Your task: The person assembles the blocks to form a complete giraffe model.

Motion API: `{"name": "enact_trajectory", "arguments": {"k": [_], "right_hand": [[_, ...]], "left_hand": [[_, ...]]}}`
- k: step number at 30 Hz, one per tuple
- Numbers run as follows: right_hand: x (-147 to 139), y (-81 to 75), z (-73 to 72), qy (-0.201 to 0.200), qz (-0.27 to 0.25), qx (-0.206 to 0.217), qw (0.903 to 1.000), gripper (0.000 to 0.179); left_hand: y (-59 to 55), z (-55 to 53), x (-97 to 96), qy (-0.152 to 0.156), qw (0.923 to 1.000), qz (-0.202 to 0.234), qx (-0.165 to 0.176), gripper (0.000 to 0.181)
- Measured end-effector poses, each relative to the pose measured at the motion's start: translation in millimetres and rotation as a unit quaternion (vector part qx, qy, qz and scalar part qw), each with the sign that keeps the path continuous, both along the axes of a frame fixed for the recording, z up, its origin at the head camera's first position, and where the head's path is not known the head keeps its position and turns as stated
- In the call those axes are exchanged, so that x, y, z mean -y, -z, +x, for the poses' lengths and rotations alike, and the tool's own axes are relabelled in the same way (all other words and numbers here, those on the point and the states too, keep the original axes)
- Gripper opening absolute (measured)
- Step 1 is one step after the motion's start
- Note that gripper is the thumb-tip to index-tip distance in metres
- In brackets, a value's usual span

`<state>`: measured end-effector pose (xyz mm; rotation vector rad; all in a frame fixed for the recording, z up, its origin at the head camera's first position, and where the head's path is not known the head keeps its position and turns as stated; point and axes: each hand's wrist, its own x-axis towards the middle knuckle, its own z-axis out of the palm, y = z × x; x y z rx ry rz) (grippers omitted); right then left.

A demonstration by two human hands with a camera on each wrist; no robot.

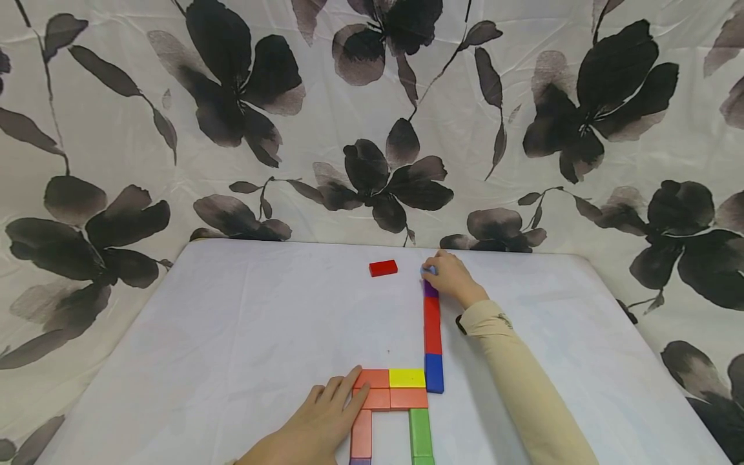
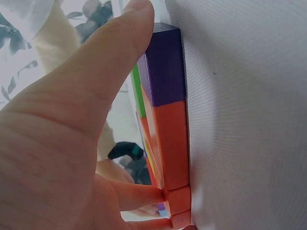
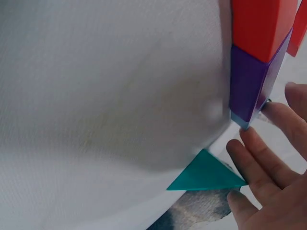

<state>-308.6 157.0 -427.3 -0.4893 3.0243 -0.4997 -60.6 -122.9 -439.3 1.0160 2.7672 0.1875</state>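
My left hand [image 1: 320, 413] lies over the left side of a flat block layout, its fingers on the salmon-orange blocks [image 1: 372, 378]. In the left wrist view the thumb extends along a dark purple block [image 2: 165, 69]. My right hand [image 1: 452, 278] is at the far end of a block column, where its fingers pinch a light blue block [image 1: 429, 270] against a purple block [image 1: 431, 289]. Below that come red blocks [image 1: 432, 326] and a blue block [image 1: 434, 373]. In the right wrist view a teal-green triangular block [image 3: 206, 175] touches or nearly touches the lower fingers.
A loose red block [image 1: 383, 268] lies near the white table's [image 1: 261, 323] far edge, left of the column. Yellow [image 1: 407, 378] and green [image 1: 421, 433] blocks belong to the near layout. A floral cloth [image 1: 372, 129] hangs behind the table.
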Motion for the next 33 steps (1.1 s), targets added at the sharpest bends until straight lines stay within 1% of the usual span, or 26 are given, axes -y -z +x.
{"name": "enact_trajectory", "arguments": {"k": [4,8,12,17,21,25,31,33], "right_hand": [[-1.2,-0.8,-0.2,-0.005,-0.008,0.002,1.0,0.026],[-2.6,-1.4,-1.3,-0.005,-0.02,0.012,0.9997,0.029],[-4.6,-1.5,-2.5,-0.014,-0.028,0.008,0.9995,0.029],[-7.5,-0.5,-3.5,-0.029,-0.027,0.002,0.9992,0.029],[-10.2,1.6,-4.5,-0.035,-0.024,0.0,0.9991,0.029],[-13.4,4.1,-5.6,-0.049,-0.023,-0.011,0.9985,0.027],[-19.0,8.0,-7.3,-0.085,-0.024,-0.047,0.995,0.027],[-20.4,8.8,-7.9,-0.091,-0.026,-0.052,0.9941,0.028]], "left_hand": [[0.4,0.0,-0.3,0.002,0.9999,-0.005,-0.01,0.122],[0.0,0.0,-0.2,-0.001,1.0,-0.002,-0.005,0.123],[-0.7,0.3,-0.2,-0.001,1.0,-0.001,-0.003,0.122],[-1.0,0.3,0.0,-0.001,1.0,-0.001,-0.005,0.122],[-0.9,-0.3,0.1,-0.001,1.0,0.005,0.006,0.122],[-1.0,-0.6,0.1,-0.001,0.9999,0.006,0.012,0.122],[-1.5,-0.1,0.3,0.001,0.9999,0.006,0.008,0.121],[-1.6,0.0,0.3,0.0,0.9999,0.007,0.009,0.12]]}}
